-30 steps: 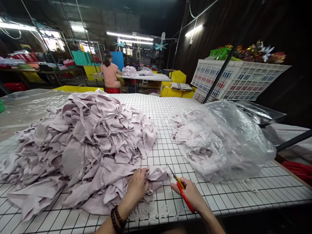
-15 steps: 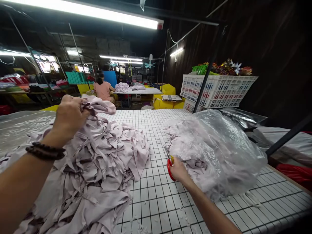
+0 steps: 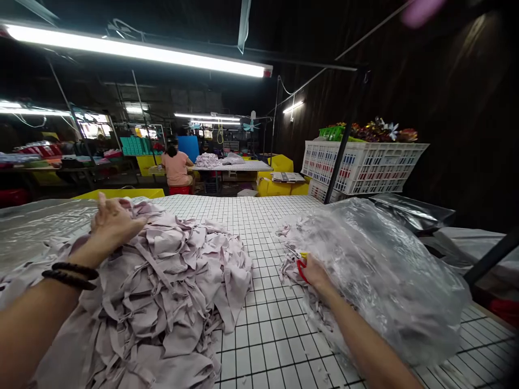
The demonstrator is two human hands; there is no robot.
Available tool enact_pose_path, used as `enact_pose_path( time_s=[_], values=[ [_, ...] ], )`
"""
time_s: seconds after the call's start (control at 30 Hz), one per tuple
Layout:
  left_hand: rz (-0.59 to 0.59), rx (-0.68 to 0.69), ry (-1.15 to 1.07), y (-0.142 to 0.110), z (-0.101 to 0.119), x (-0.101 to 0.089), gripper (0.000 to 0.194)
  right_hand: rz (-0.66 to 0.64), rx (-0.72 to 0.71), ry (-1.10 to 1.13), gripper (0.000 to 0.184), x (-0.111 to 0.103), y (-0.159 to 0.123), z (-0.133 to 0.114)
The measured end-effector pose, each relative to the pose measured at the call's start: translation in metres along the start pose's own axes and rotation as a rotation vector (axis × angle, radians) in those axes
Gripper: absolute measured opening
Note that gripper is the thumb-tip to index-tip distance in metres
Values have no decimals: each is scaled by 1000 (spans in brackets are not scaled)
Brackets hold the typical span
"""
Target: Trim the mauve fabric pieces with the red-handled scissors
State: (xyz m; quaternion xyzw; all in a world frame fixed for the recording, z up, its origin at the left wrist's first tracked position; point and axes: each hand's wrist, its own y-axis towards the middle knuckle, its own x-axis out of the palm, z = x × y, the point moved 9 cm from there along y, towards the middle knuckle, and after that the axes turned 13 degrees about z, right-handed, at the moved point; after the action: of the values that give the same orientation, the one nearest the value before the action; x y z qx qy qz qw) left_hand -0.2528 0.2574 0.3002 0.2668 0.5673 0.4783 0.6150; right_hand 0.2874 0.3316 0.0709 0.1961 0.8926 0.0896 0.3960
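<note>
The person's 2 bare forearms (image 3: 360, 335) stretch forward, the left hand (image 3: 115, 220) raised with fingers (image 3: 102, 206) spread, the right hand (image 3: 314, 270) lower in view, curled into a grip.

Dim light, harsh glare from overhead tube (image 3: 138, 52), glints on plastic bag (image 3: 385, 265).

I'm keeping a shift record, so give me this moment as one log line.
Left hand: fingers spread, at top of fabric pile | right hand: holding scissors, by plastic bag | background: person seated at another table
</note>
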Motion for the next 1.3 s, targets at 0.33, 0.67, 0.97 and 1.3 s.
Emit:
enact_pose_path(
  time_s=[0.33,0.67,0.97,1.3],
  values=[
    [-928,84,-762,-243,159,-18,47,-255,-10,546,19,7,-138,-49],
    [-1117,-164,-946,-392,163,5,17,-422,239,563,29,-18,-209,18],
    [-1013,-286,-842,-400,124,-5,32,-308,4,222,15,26,-248,-22],
    [-1026,-152,-776,-420,122,-21,29,-284,161,608,27,-14,-174,-19]
  ],
)
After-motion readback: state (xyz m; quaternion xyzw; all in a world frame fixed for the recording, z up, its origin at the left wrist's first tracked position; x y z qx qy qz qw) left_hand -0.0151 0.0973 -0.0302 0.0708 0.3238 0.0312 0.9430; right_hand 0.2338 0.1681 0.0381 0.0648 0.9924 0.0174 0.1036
